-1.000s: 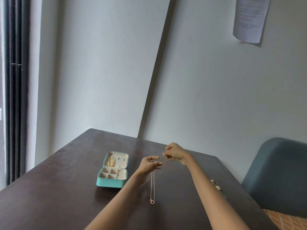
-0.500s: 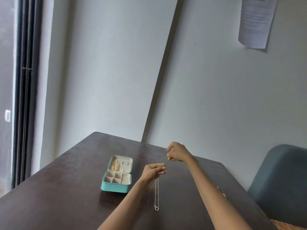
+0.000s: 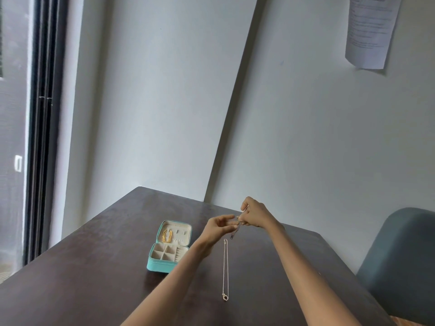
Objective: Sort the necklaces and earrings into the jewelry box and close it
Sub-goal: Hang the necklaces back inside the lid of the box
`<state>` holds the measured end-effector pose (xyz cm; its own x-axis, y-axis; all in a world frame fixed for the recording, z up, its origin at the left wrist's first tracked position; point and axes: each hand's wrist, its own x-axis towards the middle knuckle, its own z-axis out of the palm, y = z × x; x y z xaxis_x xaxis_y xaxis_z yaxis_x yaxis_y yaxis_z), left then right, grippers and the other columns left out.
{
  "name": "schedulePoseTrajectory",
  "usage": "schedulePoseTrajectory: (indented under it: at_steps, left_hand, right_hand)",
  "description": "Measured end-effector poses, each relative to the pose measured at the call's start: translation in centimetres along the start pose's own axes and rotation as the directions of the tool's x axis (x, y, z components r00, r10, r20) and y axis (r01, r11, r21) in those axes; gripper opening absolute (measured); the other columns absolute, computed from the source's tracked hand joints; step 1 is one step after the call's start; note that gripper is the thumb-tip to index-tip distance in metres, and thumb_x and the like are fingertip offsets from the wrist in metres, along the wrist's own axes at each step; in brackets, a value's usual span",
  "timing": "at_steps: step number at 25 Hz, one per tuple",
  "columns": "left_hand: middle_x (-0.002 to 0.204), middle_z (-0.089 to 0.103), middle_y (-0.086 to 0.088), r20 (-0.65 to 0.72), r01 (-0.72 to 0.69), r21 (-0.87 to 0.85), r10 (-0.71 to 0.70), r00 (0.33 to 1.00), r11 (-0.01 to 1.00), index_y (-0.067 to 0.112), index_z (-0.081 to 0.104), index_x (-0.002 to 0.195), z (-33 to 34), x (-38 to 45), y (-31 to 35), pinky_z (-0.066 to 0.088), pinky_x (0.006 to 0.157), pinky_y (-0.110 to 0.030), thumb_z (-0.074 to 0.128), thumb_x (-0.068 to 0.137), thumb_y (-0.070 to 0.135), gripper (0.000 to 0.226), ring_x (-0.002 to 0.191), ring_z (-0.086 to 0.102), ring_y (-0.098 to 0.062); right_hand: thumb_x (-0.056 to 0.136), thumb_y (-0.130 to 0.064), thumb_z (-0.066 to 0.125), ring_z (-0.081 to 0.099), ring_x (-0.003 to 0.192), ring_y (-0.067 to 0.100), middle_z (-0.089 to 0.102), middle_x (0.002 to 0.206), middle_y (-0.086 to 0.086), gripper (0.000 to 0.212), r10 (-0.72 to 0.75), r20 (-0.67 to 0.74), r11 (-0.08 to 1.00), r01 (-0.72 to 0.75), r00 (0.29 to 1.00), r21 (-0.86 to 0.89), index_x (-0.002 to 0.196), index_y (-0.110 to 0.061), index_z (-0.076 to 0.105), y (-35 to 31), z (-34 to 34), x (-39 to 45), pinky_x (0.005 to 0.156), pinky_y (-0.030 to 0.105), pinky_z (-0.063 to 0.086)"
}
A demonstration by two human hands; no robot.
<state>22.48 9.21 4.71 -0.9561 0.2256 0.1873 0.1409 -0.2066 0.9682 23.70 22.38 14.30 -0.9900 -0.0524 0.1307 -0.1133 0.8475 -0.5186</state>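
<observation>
Above the dark bench (image 3: 82,278), the right hand (image 3: 255,214) pinches a dark, tangled chain (image 3: 236,229) that dangles from its curled fingers. The left hand (image 3: 217,229) hangs just beside it, fingers loosely spread and holding nothing. A pale necklace (image 3: 225,271) with a pendant stretches lengthwise below them. The open teal jewelry box (image 3: 164,267) sits left, gold pieces (image 3: 167,236) in its lid.

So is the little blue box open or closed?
Open. The jewelry box sits on the table with its lid flipped back, so you can see the cream compartments and something gold on the lid's lining.
</observation>
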Motion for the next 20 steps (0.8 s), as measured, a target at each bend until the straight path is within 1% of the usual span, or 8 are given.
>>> schedulePoseTrajectory:
  at_steps: [4, 7, 9, 12, 15, 17, 19, 20]
  left_hand:
    - [0.071, 0.064, 0.0, 0.003, -0.096, 0.092, 0.096, 0.995, 0.991, 0.005, 0.059, 0.115, -0.2, 0.3, 1.1, 0.048, 0.07, -0.01, 0.069, 0.081, 0.001, 0.036, 0.065, 0.064, 0.001]
    - [0.062, 0.064, 0.004, -0.045, -0.121, 0.127, 0.128, 0.991, 0.984, 0.006, 0.062, 0.108, -0.6, 0.4, 1.1, 0.049, 0.071, -0.015, 0.073, 0.078, 0.003, 0.033, 0.062, 0.063, -0.002]
    - [0.059, 0.062, 0.005, -0.079, -0.126, 0.153, 0.139, 0.987, 0.98, 0.007, 0.062, 0.108, -1.1, 0.5, 1.0, 0.049, 0.068, -0.013, 0.074, 0.077, 0.005, 0.033, 0.059, 0.061, -0.001]
    - [0.066, 0.063, -0.003, -0.084, -0.129, 0.168, 0.144, 0.986, 0.977, 0.005, 0.06, 0.112, -1.9, 0.4, 1.1, 0.049, 0.067, -0.011, 0.074, 0.077, 0.006, 0.037, 0.06, 0.061, -0.003]
    - [0.072, 0.064, -0.01, -0.069, -0.123, 0.183, 0.137, 0.988, 0.976, 0.002, 0.057, 0.116, -3.3, 0.3, 1.7, 0.052, 0.075, -0.016, 0.074, 0.077, 0.006, 0.043, 0.069, 0.063, -0.011]
    - [0.075, 0.065, -0.008, -0.05, -0.106, 0.211, 0.119, 0.992, 0.972, 0.004, 0.056, 0.117, -4.8, 0.1, 2.4, 0.051, 0.073, -0.012, 0.073, 0.079, 0.006, 0.042, 0.069, 0.063, -0.005]
    - [0.089, 0.067, -0.01, -0.064, -0.063, 0.245, 0.081, 0.995, 0.967, 0.005, 0.054, 0.121, -6.9, 0.2, 2.7, 0.049, 0.072, -0.009, 0.071, 0.081, 0.009, 0.044, 0.078, 0.063, -0.006]
    - [0.101, 0.067, -0.012, -0.118, -0.041, 0.282, 0.078, 0.99, 0.959, 0.005, 0.056, 0.121, -8.2, 0.3, 2.6, 0.049, 0.077, -0.013, 0.071, 0.082, 0.011, 0.043, 0.086, 0.063, -0.011]
  right_hand:
    - [0.072, -0.004, 0.064, 0.059, 0.071, 0.019, 0.065, 0.1, 0.015, 0.028, -0.012, 0.005, 1.0, 0.012, 1.0, 0.014, 0.094, -0.013, 0.049, -0.1, 0.6, 0.1, 0.067, 0.028, 0.049]
    - [0.073, -0.008, 0.068, 0.061, 0.07, 0.016, 0.065, 0.101, 0.015, 0.028, -0.01, -0.015, 1.0, 0.01, 1.0, 0.028, 0.094, -0.016, 0.052, -0.1, 1.0, 0.3, 0.071, 0.031, 0.052]
    - [0.073, -0.009, 0.07, 0.061, 0.069, 0.014, 0.066, 0.099, 0.014, 0.029, -0.013, -0.025, 0.999, 0.014, 1.0, 0.052, 0.096, -0.015, 0.053, -0.2, 1.2, 0.1, 0.069, 0.029, 0.051]
    - [0.071, -0.01, 0.069, 0.063, 0.074, 0.018, 0.067, 0.094, 0.013, 0.031, -0.012, -0.07, 0.992, 0.021, 0.997, 0.128, 0.097, -0.014, 0.052, -0.6, 1.9, -0.2, 0.066, 0.028, 0.049]
    - [0.073, -0.01, 0.068, 0.066, 0.083, 0.023, 0.069, 0.089, 0.01, 0.03, -0.019, -0.093, 0.976, 0.038, 0.995, 0.212, 0.096, -0.013, 0.049, -1.5, 2.9, -0.1, 0.069, 0.032, 0.052]
    - [0.074, -0.01, 0.069, 0.067, 0.084, 0.022, 0.07, 0.09, 0.01, 0.03, -0.036, -0.087, 0.968, 0.056, 0.996, 0.245, 0.095, -0.012, 0.049, -2.3, 3.8, 0.2, 0.075, 0.035, 0.054]
    - [0.075, -0.009, 0.067, 0.068, 0.084, 0.023, 0.071, 0.09, 0.011, 0.026, -0.059, -0.084, 0.961, 0.079, 0.995, 0.263, 0.092, -0.013, 0.048, -3.2, 4.7, 0.5, 0.074, 0.035, 0.054]
    - [0.076, -0.009, 0.065, 0.067, 0.082, 0.023, 0.071, 0.09, 0.012, 0.024, -0.069, -0.082, 0.957, 0.089, 0.994, 0.274, 0.089, -0.014, 0.047, -3.5, 5.1, 0.8, 0.072, 0.035, 0.054]
